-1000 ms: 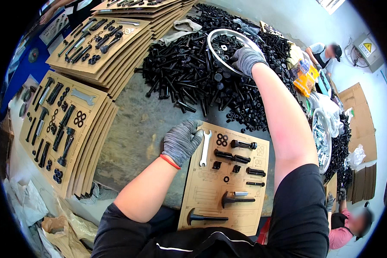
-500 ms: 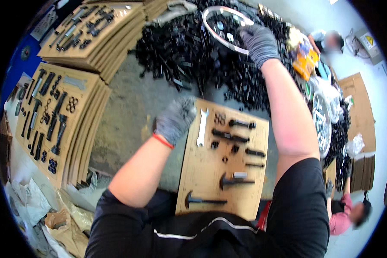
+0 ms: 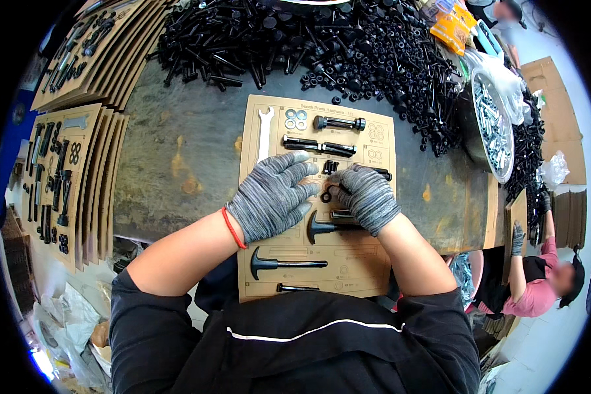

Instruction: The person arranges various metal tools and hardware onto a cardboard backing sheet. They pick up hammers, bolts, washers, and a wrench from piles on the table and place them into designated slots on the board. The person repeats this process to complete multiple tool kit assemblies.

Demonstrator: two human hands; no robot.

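Your right hand (image 3: pixel 366 198) is back from beyond the card (image 3: pixel 368 270)—both hands now over it | left hand (image 3: pixel 272 195): fingers spread | right: curled, grip unclear | black ring (image 3: pixel 322 197): mid-card, between hands

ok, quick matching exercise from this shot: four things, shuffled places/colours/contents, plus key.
1. Wrench
2. Left hand
3. Packet
4. Bowl

A. Orange
B. Holding silver parts
C. Red band at the wrist
D. Upper left of the board

Pairs: 1-D, 2-C, 3-A, 4-B
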